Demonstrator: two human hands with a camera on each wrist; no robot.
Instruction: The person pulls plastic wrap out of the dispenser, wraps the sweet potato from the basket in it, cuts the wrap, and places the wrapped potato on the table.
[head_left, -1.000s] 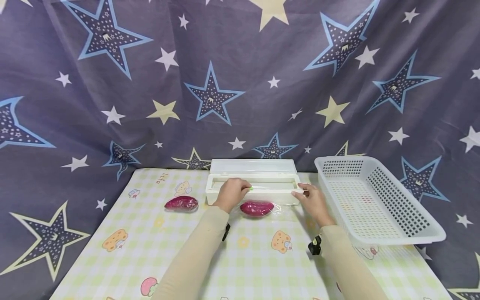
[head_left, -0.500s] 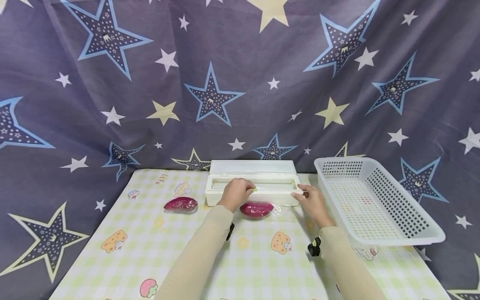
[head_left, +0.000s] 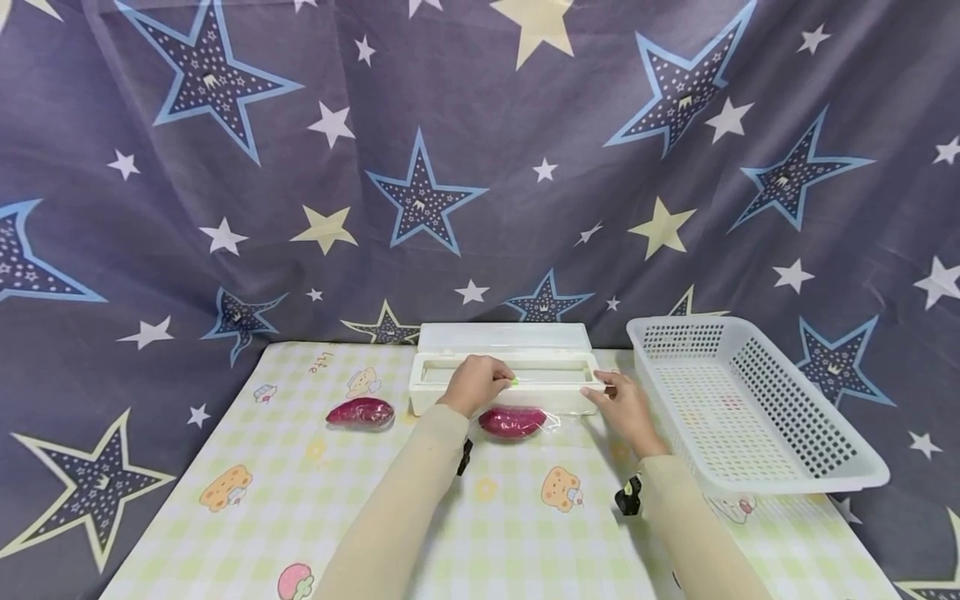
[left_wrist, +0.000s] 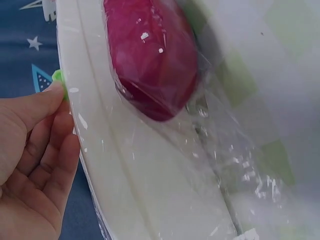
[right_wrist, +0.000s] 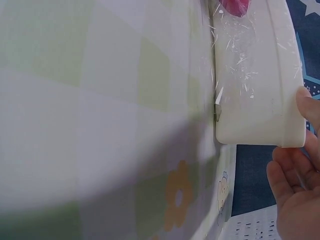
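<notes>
A white cling film dispenser [head_left: 435, 396] stands at the far side of the table, its lid [head_left: 504, 337] raised at the back. My left hand [head_left: 472, 385] pinches a small green slide cutter [left_wrist: 58, 77] on the dispenser's edge, between thumb and fingers. My right hand [head_left: 626, 408] grips the dispenser's right end, thumb on the front and fingers round the corner. In front of the dispenser lies a purple-red sweet potato [head_left: 512, 422], with clear film [left_wrist: 240, 160] over it and up the dispenser's front. Another sweet potato [head_left: 360, 413], wrapped in film, lies to the left.
A white perforated plastic basket [head_left: 787, 483] stands on the right, close beside my right forearm. The table has a green checked cloth [head_left: 300, 500] with cartoon prints. A starry curtain [head_left: 465, 100] hangs directly behind the table.
My left hand has slid a little to the right along the dispenser with the green slide cutter. The right hand has kept its grip on the end.
</notes>
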